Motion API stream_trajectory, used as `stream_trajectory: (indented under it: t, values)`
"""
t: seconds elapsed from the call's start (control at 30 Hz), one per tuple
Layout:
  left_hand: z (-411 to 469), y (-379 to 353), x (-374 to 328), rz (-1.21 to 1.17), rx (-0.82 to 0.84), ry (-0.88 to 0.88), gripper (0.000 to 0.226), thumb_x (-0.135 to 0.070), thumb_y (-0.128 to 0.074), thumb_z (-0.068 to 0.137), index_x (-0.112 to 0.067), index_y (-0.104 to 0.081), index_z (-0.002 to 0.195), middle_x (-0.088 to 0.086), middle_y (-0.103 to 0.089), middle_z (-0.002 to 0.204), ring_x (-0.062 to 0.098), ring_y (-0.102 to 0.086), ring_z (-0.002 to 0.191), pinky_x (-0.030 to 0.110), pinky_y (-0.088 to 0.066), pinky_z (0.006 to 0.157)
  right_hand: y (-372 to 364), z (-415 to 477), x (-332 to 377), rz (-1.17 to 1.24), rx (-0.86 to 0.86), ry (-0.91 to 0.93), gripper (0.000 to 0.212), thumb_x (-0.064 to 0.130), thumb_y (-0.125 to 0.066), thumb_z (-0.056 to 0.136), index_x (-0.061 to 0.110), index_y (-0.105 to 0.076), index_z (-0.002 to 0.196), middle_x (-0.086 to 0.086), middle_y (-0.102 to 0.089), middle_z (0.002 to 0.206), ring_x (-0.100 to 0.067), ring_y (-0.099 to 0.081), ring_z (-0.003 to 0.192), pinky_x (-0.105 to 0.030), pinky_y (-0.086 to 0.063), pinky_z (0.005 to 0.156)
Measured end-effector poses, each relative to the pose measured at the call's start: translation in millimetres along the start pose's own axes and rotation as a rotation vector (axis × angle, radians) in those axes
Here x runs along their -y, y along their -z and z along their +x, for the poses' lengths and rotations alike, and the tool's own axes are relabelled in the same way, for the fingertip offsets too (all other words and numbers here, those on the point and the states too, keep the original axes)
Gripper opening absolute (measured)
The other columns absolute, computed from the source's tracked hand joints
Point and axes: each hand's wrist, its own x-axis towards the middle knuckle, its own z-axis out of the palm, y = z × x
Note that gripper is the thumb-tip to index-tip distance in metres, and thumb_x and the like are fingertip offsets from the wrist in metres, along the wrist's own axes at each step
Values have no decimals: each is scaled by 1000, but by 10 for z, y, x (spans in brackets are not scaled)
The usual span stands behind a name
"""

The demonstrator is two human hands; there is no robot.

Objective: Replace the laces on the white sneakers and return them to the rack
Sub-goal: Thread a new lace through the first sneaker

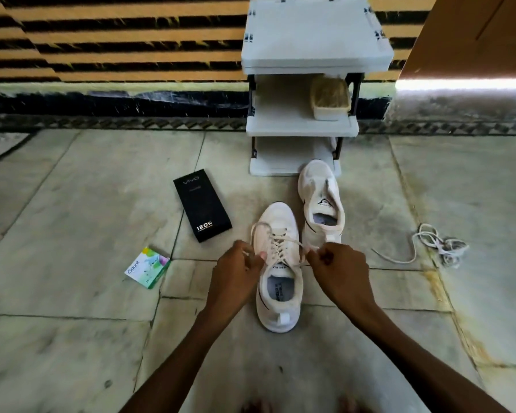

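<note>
Centre frame: left hand [241, 263] and right hand [337, 265] each pinch a lace [283, 242] end, drawn sideways over the near white sneaker [277, 293], partly laced, on the floor below the rack [303, 126].

I count two hands: left hand [239, 263] and right hand [337, 266]. Two white sneakers: a laced sneaker [277, 293] between the hands and an unlaced sneaker [320, 201] just beyond the right hand. One threaded lace [280, 245], an end pinched in each hand. One loose lace tangle [438, 244] well right of the right hand; one lace or two, I cannot tell. One black vivo box [202, 205] beyond the left hand, one Odonil packet [147, 268] to its left. One shoe rack [316, 34] far ahead, with three shelves and one brush [329, 98].
</note>
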Motion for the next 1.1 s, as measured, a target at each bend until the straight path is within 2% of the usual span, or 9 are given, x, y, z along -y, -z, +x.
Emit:
stream_trajectory:
  t: [0.1, 0.2, 0.33, 0.5, 0.57, 0.73, 0.87, 1.03, 1.1]
  values:
    - [-95, -125, 42, -60, -23, -80, 23, -44, -66, 87, -22, -61, 88, -8, -63, 85, 6, -60, 75, 20, -47, 65, -88, -74, -88, 75, 162, -56, 54, 57, -62, 87, 11, -64, 60, 1, -62, 52, -10, -56, 50, -29, -41, 54]
    - [-83, -181, 44, -77, -79, -152, 14, -30, -71, 86, -23, -59, 84, -7, -60, 84, 5, -58, 74, 16, -45, 64, -195, -85, -113, 287, 151, -89, 23, 45, -76, 80, 23, -73, 74, 11, -69, 66, 1, -62, 64, -19, -47, 58]
    - [-19, -140, 0, -211, -22, -115, 11, -24, -71, 87, -21, -62, 81, -10, -64, 77, 2, -59, 70, 7, -42, 62, -236, -37, -56, 505, 151, -132, 12, 29, -78, 82, 19, -73, 78, 8, -71, 73, -3, -63, 63, -20, -48, 58]
    - [123, 29, -120, -349, 40, -86, 9, -22, -75, 83, -19, -69, 78, -2, -69, 68, 18, -67, 67, 33, -56, 67, -165, 61, 66, 742, 195, -155, 12, 18, -71, 88, 6, -72, 87, -7, -73, 77, -7, -54, 48, -17, -41, 45]
    - [177, 119, -202, -357, 80, -121, 9, -21, -77, 81, -18, -69, 76, -2, -68, 65, 19, -67, 63, 36, -57, 66, -166, 124, 115, 695, 201, -92, 11, 18, -68, 92, 9, -74, 90, -2, -74, 77, -4, -58, 55, -18, -45, 48]
    - [337, 282, -466, -320, 74, -220, 18, -22, -82, 75, -14, -66, 79, -3, -67, 64, 5, -63, 55, 18, -52, 56, -179, 270, 267, 399, 339, 189, 13, 16, -69, 91, 16, -76, 79, 10, -70, 72, 6, -58, 57, -12, -43, 59]
    - [493, 262, -531, -304, 44, -180, 33, -25, -84, 73, -18, -54, 85, -7, -63, 65, -3, -56, 54, 12, -46, 53, -217, 279, 315, 339, 308, 292, 23, 25, -73, 87, 10, -70, 70, 3, -69, 67, -6, -60, 59, -17, -45, 60]
    - [559, 169, -401, -391, 215, 2, 18, -37, -54, 97, -20, -53, 103, -2, -74, 84, 11, -69, 81, 33, -55, 79, -217, 296, 297, 414, 286, 209, 26, 26, -68, 92, 10, -72, 71, 4, -69, 65, -5, -62, 60, -21, -50, 63]
    - [513, 159, -318, -378, 256, 0, 18, -34, -48, 101, -20, -59, 99, -5, -73, 82, 10, -69, 79, 35, -56, 79, -189, 306, 281, 422, 283, 169, 26, 24, -67, 92, 8, -73, 73, 3, -69, 65, -4, -62, 60, -22, -50, 64]
